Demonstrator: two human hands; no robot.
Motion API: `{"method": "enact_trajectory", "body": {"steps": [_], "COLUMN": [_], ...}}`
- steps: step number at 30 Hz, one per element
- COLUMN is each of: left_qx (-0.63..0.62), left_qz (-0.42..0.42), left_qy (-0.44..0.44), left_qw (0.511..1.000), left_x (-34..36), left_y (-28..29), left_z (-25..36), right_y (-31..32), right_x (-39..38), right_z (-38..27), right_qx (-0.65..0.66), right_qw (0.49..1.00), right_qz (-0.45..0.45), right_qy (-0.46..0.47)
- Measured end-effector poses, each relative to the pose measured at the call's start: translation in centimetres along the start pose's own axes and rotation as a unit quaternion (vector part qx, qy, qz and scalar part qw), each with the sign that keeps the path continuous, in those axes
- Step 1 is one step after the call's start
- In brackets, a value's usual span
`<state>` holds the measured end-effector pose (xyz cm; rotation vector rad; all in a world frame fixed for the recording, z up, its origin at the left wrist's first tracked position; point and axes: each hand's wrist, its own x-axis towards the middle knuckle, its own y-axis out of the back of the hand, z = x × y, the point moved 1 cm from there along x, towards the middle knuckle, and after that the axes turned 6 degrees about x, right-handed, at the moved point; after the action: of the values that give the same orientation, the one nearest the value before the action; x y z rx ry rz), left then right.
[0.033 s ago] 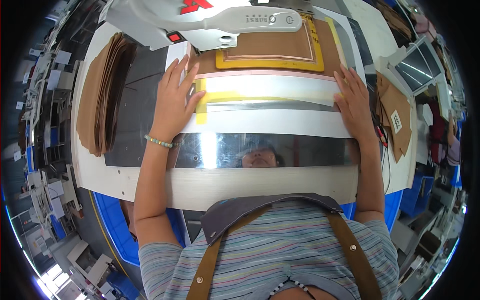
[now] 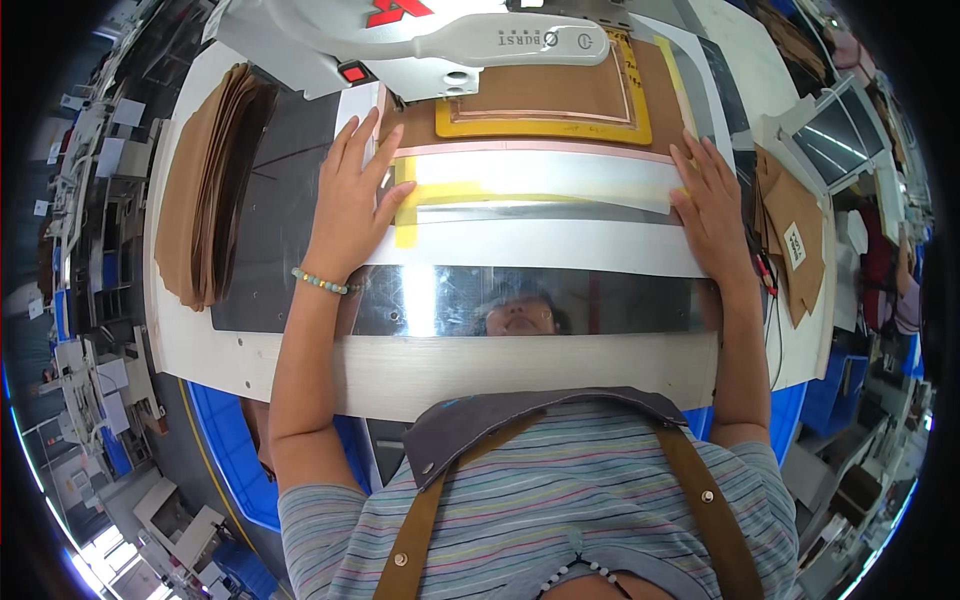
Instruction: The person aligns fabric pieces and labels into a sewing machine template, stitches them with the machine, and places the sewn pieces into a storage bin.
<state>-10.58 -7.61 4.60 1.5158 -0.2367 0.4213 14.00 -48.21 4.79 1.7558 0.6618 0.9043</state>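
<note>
My left hand [image 2: 348, 205] lies flat with its fingers spread at the left end of a white strip [image 2: 550, 172] edged with yellow tape [image 2: 406, 212]. At the strip's right end rests my right hand [image 2: 706, 200], its fingers stretched forward beside the edge of a brown sheet [image 2: 550, 85]. A pink edge [image 2: 530, 146] runs between sheet and strip. On the brown sheet sits a yellow frame [image 2: 470, 128] with a copper-coloured inner rim. The white machine [image 2: 310, 50] hangs over the sheet's far left part, and its grey-white handle [image 2: 520, 43] reaches across. Neither hand grips anything.
A pile of folded brown pieces [image 2: 205, 190] stands at the left. More brown pieces [image 2: 790, 230] lie at the right, next to a tilted screen [image 2: 830, 135] and thin cables [image 2: 770, 285]. A shiny metal plate [image 2: 620, 300] lies between my forearms. Blue bins [image 2: 225, 440] stand below the table.
</note>
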Motion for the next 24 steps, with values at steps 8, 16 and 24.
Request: {"method": "enact_trajectory", "body": {"steps": [8, 16, 24], "left_qx": [-0.022, -0.019, 0.004], "left_qz": [-0.024, -0.052, -0.073], "left_qy": [0.034, 0.028, 0.043], "left_qw": [0.999, 0.998, 0.996], "left_x": [-0.04, 0.0, -0.09], "left_y": [-0.27, 0.02, -0.09], "left_z": [-0.29, -0.41, -0.45], "right_y": [-0.26, -0.21, -0.15], "right_x": [-0.27, -0.2, -0.18], "right_z": [0.27, 0.24, 0.23], "right_qx": [-0.008, -0.011, -0.003], "right_qw": [1.0, 1.0, 1.0], "right_qz": [-0.005, -0.004, 0.003], "right_qy": [0.001, -0.009, 0.0]}}
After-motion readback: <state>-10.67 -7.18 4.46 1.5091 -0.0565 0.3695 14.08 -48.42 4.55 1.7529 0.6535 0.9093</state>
